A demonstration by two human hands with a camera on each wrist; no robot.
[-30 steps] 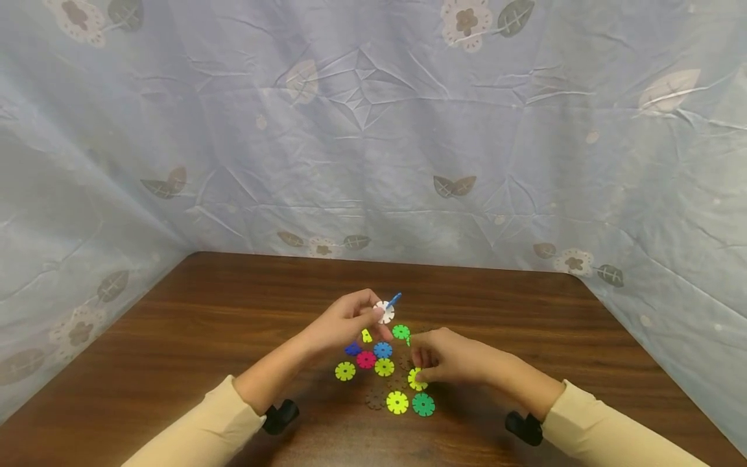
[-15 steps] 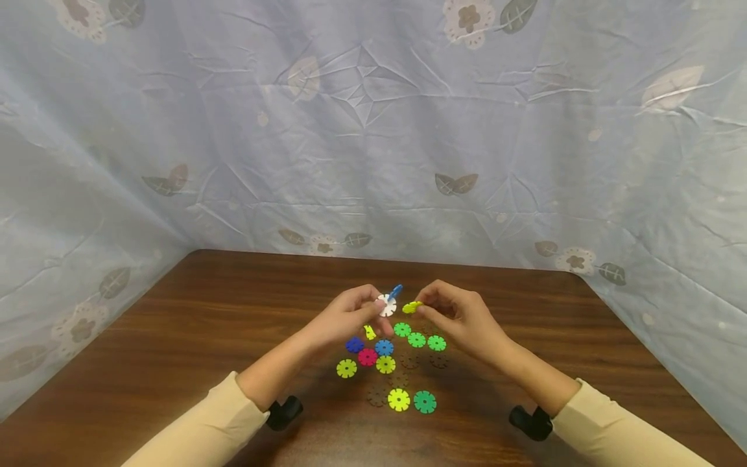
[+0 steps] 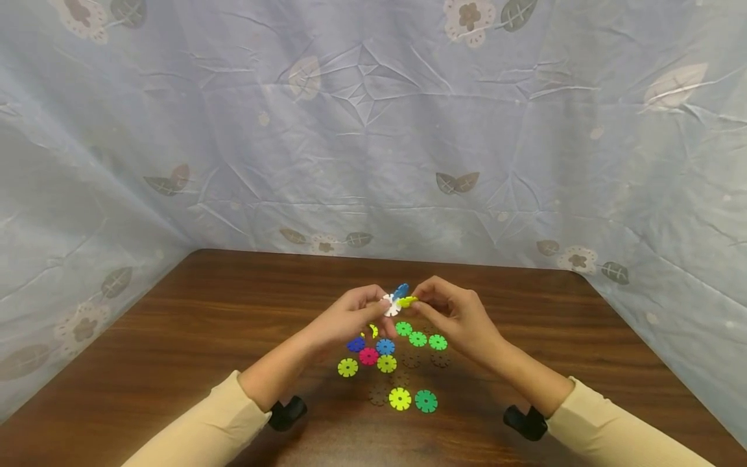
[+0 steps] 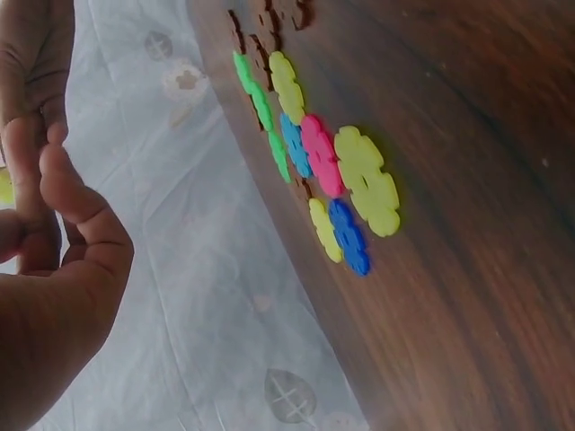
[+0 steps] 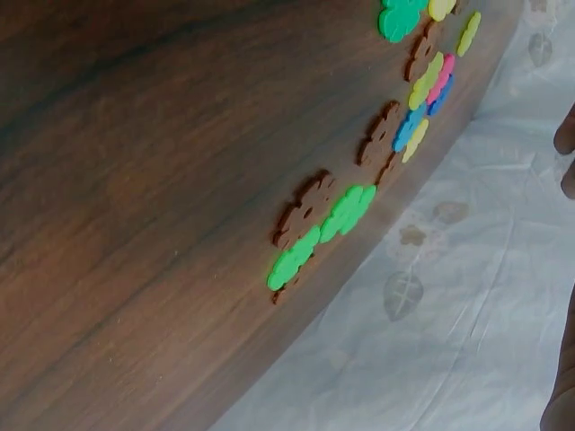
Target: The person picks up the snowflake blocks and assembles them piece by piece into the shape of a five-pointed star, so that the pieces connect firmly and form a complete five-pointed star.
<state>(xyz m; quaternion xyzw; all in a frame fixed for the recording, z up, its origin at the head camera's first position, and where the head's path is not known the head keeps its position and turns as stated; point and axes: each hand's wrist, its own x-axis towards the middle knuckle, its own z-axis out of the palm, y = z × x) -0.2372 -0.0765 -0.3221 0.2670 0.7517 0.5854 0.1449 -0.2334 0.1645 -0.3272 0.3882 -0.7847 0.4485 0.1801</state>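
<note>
Above the table, my left hand (image 3: 356, 311) pinches a white notched plastic disc (image 3: 392, 306) between thumb and fingers. A blue disc (image 3: 401, 290) is joined to the white one and sticks up at an angle. My right hand (image 3: 458, 311) pinches a yellow disc (image 3: 406, 301) by its edge, and this overlaps the white disc in the head view. In the left wrist view the left hand (image 4: 67, 233) covers most of what it holds. Only the edge of the right hand (image 5: 564, 269) shows in the right wrist view.
Below the hands, loose discs lie flat on the brown wooden table (image 3: 233, 363): several green (image 3: 417, 338), several yellow (image 3: 399, 399), a pink (image 3: 368, 356), two blue (image 3: 385, 347) and several brown (image 5: 305, 208). A patterned cloth (image 3: 362, 162) hangs behind the table and along its sides.
My right hand has picked the yellow disc up off the table, lifted it and brought it left to the white disc. The left hand stays nearly in place, tilting its pieces slightly.
</note>
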